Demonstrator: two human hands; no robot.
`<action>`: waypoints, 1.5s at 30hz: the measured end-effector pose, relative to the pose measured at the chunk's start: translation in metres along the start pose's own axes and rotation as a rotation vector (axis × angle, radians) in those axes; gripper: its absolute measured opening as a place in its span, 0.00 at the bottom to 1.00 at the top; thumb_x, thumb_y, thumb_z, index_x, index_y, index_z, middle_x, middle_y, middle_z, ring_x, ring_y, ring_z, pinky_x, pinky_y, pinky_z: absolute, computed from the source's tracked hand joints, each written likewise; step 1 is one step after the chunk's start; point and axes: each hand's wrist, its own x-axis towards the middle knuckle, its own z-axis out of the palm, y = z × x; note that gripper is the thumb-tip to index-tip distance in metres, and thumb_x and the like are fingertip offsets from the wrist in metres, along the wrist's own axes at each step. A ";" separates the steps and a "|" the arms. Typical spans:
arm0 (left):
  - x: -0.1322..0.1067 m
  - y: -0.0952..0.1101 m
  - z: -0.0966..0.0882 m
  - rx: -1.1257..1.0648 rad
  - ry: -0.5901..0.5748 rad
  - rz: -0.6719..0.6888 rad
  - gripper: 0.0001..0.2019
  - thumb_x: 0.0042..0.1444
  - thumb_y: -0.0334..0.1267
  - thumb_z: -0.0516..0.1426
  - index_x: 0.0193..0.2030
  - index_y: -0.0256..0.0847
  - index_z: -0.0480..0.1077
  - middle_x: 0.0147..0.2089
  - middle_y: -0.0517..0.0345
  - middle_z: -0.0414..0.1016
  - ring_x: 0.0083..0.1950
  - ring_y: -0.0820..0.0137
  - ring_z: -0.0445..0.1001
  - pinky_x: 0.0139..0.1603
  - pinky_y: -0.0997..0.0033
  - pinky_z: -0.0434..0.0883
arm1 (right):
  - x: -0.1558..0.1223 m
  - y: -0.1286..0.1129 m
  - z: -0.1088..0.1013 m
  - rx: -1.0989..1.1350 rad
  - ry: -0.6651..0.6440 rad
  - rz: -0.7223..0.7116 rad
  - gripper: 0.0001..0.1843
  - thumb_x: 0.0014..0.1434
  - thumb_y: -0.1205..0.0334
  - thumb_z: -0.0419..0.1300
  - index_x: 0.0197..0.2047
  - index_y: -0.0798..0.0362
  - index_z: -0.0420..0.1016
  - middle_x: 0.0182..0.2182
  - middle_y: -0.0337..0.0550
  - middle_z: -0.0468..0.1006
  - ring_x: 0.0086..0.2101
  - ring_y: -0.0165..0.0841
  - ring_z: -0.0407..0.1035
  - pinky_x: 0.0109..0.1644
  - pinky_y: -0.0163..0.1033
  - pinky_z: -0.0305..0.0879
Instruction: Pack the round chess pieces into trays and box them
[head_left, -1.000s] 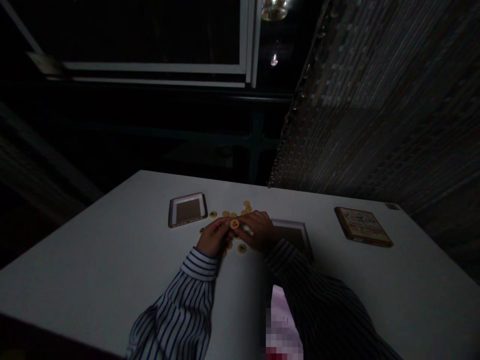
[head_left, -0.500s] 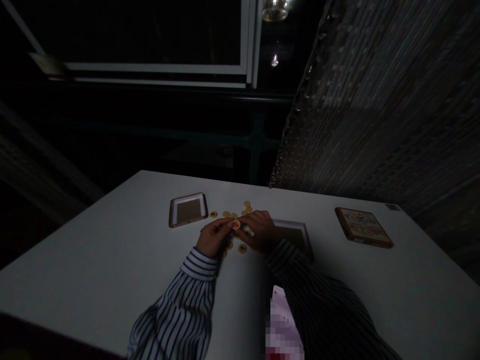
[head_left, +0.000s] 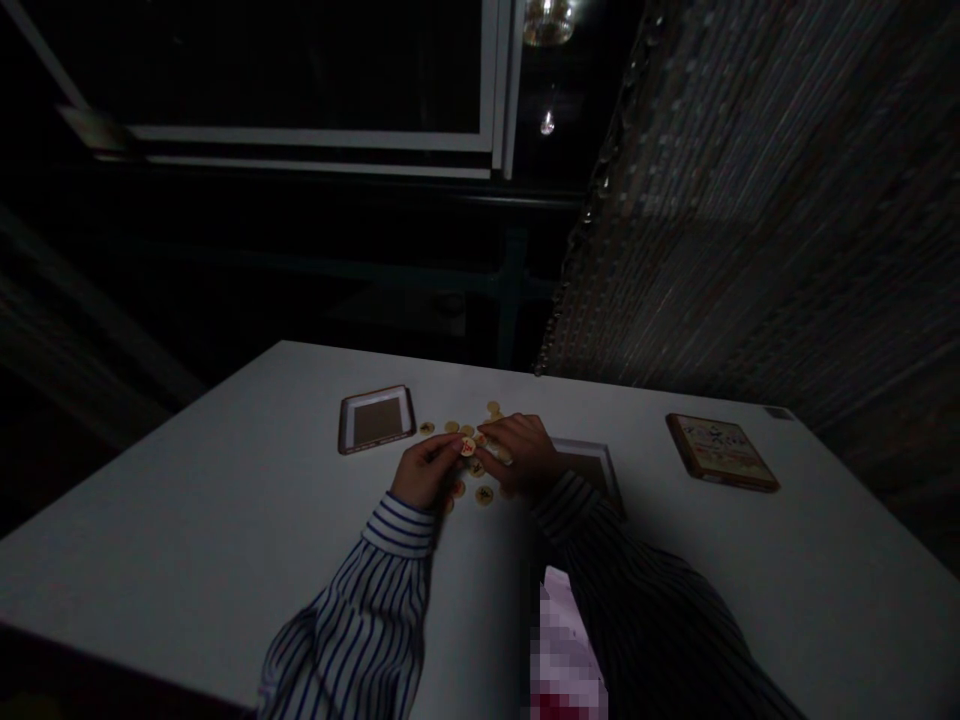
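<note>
My left hand [head_left: 424, 472] pinches a round xiangqi piece [head_left: 468, 447] with a red character, its face turned up toward me. Close on its right, my right hand [head_left: 527, 455] has thumb and forefinger curled around what looks like another xiangqi piece [head_left: 481, 438], partly covered by the fingers. Below and behind both hands, several pale wooden pieces lie loose on the white table, among them a black-marked piece [head_left: 484, 495] and a red-marked piece [head_left: 458, 489]. My right hand and forearm hide part of the group.
A shallow open box half [head_left: 376, 420] lies left of the pieces, and a second open tray [head_left: 600, 455] is partly under my right forearm. A box with a printed cover [head_left: 724, 450] rests on the right of the white table [head_left: 187, 510]. A bead curtain [head_left: 675, 250] hangs behind.
The pinched piece has shifted slightly left, and my right fingertips have come away from its edge. More of the pieces between and below my hands now shows.
</note>
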 end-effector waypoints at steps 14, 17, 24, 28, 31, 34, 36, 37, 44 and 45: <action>-0.002 0.002 0.004 0.036 0.010 0.006 0.18 0.39 0.45 0.61 0.35 0.36 0.73 0.29 0.55 0.75 0.25 0.73 0.70 0.29 0.71 0.68 | 0.006 0.003 -0.036 0.004 0.050 0.077 0.13 0.55 0.59 0.53 0.41 0.54 0.70 0.35 0.44 0.75 0.38 0.32 0.64 0.43 0.39 0.53; -0.002 0.000 0.007 0.044 0.002 0.014 0.17 0.38 0.45 0.61 0.35 0.37 0.73 0.29 0.56 0.75 0.26 0.73 0.70 0.30 0.71 0.69 | 0.001 0.008 -0.047 0.000 0.062 0.108 0.12 0.55 0.60 0.53 0.41 0.54 0.70 0.34 0.44 0.75 0.37 0.32 0.65 0.43 0.39 0.54; -0.005 -0.004 0.016 0.026 -0.034 0.032 0.17 0.39 0.45 0.61 0.34 0.36 0.73 0.32 0.54 0.76 0.28 0.73 0.71 0.33 0.71 0.69 | -0.015 0.021 -0.072 0.007 0.086 0.169 0.12 0.54 0.63 0.53 0.41 0.55 0.70 0.32 0.43 0.74 0.35 0.32 0.65 0.41 0.39 0.57; -0.010 0.001 0.026 0.048 -0.051 0.035 0.18 0.38 0.45 0.62 0.34 0.35 0.73 0.33 0.52 0.76 0.30 0.70 0.72 0.36 0.68 0.70 | -0.023 0.028 -0.077 0.002 0.084 0.189 0.11 0.54 0.64 0.53 0.41 0.55 0.70 0.32 0.43 0.74 0.35 0.32 0.65 0.41 0.39 0.57; -0.012 0.003 0.034 0.084 -0.064 0.044 0.18 0.39 0.45 0.61 0.35 0.34 0.73 0.34 0.51 0.76 0.34 0.68 0.73 0.40 0.66 0.69 | -0.027 0.032 -0.077 0.012 0.062 0.193 0.11 0.54 0.64 0.53 0.40 0.54 0.71 0.33 0.43 0.75 0.35 0.32 0.66 0.41 0.39 0.58; -0.012 0.004 0.041 0.105 -0.066 0.063 0.17 0.41 0.45 0.60 0.35 0.35 0.73 0.35 0.51 0.76 0.38 0.66 0.72 0.44 0.66 0.67 | -0.030 0.034 -0.075 0.035 0.043 0.199 0.10 0.54 0.65 0.53 0.40 0.54 0.71 0.33 0.43 0.75 0.35 0.32 0.66 0.41 0.39 0.58; -0.011 0.004 0.046 0.106 -0.066 0.080 0.17 0.41 0.45 0.60 0.35 0.35 0.73 0.36 0.51 0.76 0.40 0.65 0.72 0.45 0.65 0.67 | -0.031 0.035 -0.074 0.055 0.009 0.197 0.10 0.53 0.65 0.53 0.39 0.54 0.72 0.33 0.42 0.76 0.35 0.31 0.67 0.41 0.38 0.59; -0.011 0.003 0.049 0.108 -0.063 0.085 0.17 0.41 0.46 0.60 0.35 0.35 0.73 0.36 0.51 0.76 0.41 0.65 0.72 0.45 0.65 0.66 | -0.032 0.036 -0.074 0.065 -0.011 0.196 0.10 0.53 0.65 0.54 0.38 0.54 0.72 0.32 0.42 0.76 0.35 0.31 0.67 0.41 0.38 0.59; -0.005 0.003 0.073 0.065 -0.057 0.080 0.17 0.41 0.46 0.60 0.36 0.37 0.73 0.38 0.51 0.76 0.42 0.65 0.72 0.47 0.64 0.65 | -0.035 0.039 -0.072 0.108 -0.087 0.232 0.10 0.53 0.64 0.53 0.39 0.53 0.72 0.32 0.41 0.77 0.33 0.30 0.68 0.40 0.35 0.61; -0.005 0.003 0.076 0.060 -0.061 0.088 0.17 0.41 0.46 0.60 0.35 0.37 0.73 0.39 0.51 0.76 0.43 0.65 0.72 0.48 0.64 0.65 | -0.035 0.039 -0.072 0.112 -0.097 0.245 0.11 0.53 0.64 0.53 0.39 0.53 0.72 0.32 0.41 0.77 0.32 0.30 0.69 0.39 0.35 0.62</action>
